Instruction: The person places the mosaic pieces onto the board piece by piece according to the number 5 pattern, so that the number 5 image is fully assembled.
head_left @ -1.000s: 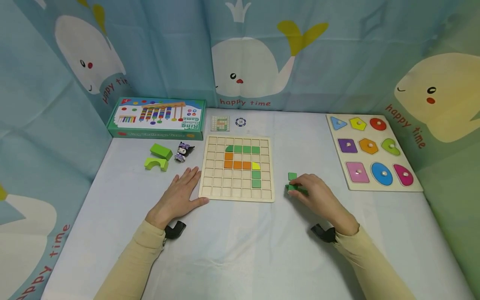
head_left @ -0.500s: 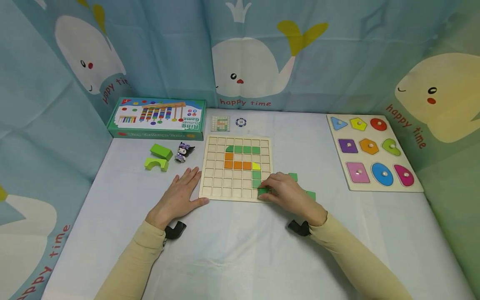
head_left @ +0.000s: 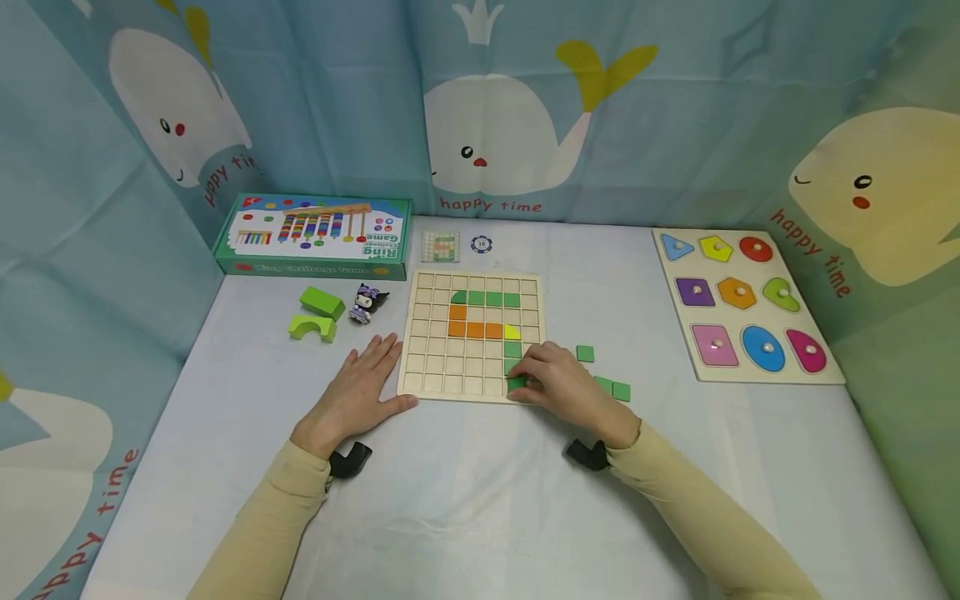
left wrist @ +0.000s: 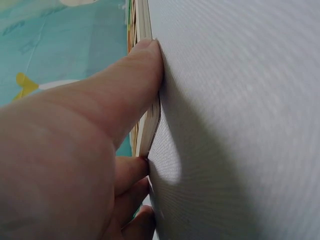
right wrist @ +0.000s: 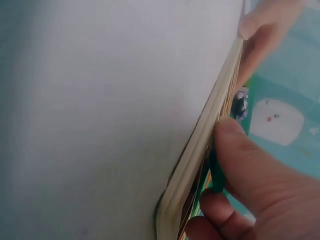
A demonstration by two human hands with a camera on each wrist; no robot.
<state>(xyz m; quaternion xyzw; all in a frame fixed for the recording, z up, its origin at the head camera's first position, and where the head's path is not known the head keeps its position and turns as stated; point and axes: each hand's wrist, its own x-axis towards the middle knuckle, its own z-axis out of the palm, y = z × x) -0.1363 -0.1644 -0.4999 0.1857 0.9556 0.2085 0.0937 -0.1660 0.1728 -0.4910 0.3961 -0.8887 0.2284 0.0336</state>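
Note:
A wooden grid board [head_left: 444,387] lies mid-table, with green, orange and yellow tiles seated in some of its squares. My right hand [head_left: 566,382] pinches a green square tile [head_left: 515,384] between thumb and fingers at the board's lower right, just below a column of green tiles. In the right wrist view the green tile [right wrist: 217,172] stands tilted against the grid, partly covered by the thumb. My left hand [head_left: 356,390] lies flat and spread, its thumb and fingertips against the board's lower left corner. The left wrist view shows the thumb on the board's edge [left wrist: 147,131].
Loose green tiles [head_left: 585,354] lie right of the board, some beside my right wrist. Behind it are a pattern card [head_left: 440,247] and a poker chip [head_left: 482,244]. A game box [head_left: 315,237], green blocks [head_left: 322,302] and a figurine [head_left: 366,304] stand left; a shape puzzle [head_left: 708,312], right.
My right hand has picked a green tile from the loose ones and carried it left onto the board's lower right squares. The left hand has stayed in place.

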